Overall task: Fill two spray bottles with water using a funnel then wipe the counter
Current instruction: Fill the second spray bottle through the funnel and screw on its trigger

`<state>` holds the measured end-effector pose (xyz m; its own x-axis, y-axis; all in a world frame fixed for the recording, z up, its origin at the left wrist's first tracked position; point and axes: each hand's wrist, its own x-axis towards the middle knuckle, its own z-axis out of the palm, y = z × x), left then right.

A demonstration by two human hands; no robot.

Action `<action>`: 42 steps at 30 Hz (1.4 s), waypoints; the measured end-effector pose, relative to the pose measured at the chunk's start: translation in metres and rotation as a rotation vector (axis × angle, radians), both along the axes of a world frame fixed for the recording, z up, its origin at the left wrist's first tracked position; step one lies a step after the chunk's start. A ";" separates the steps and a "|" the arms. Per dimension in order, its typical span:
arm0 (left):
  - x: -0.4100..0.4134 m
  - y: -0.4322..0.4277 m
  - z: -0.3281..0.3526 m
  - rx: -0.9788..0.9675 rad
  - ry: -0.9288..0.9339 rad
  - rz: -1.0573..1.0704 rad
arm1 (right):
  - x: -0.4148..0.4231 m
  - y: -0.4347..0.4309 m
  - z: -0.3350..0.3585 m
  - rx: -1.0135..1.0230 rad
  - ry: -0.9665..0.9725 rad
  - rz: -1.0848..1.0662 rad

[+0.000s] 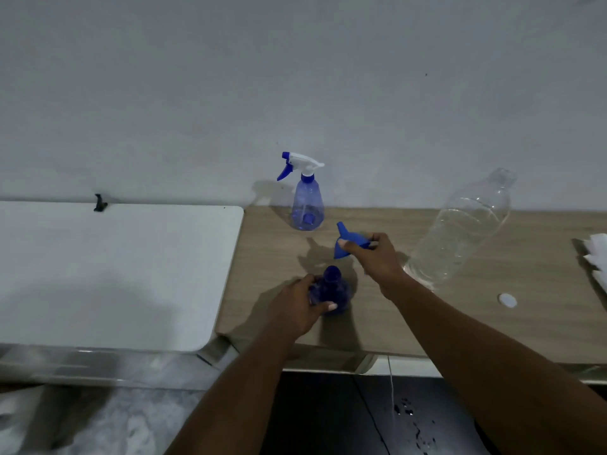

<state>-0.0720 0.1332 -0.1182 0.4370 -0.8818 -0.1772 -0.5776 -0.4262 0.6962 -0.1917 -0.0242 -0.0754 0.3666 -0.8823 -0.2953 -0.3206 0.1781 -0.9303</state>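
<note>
So my left hand [297,307] is wrapped around the open blue bottle [331,290]. My right hand [374,257] pinches the funnel [348,243] just beyond that bottle, tilted, clear of its neck. The capped sprayer [307,205] stands farther behind it.

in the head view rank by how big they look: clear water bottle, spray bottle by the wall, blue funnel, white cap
1. clear water bottle
2. spray bottle by the wall
3. blue funnel, partly hidden by the right hand
4. white cap
</note>
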 end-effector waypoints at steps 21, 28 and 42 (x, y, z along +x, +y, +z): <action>0.000 -0.006 0.000 0.004 -0.055 -0.010 | -0.006 -0.034 -0.006 -0.524 0.669 0.130; -0.001 -0.011 -0.005 0.029 -0.070 -0.006 | -0.004 -0.080 -0.015 -0.441 0.966 0.481; -0.003 -0.016 -0.007 0.043 -0.074 -0.022 | 0.004 -0.089 0.001 -0.386 1.014 0.621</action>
<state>-0.0747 0.1174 -0.1248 0.4311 -0.8835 -0.1831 -0.6360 -0.4415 0.6329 -0.1881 -0.1129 -0.0746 0.5103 -0.7337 -0.4486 -0.8550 -0.4888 -0.1730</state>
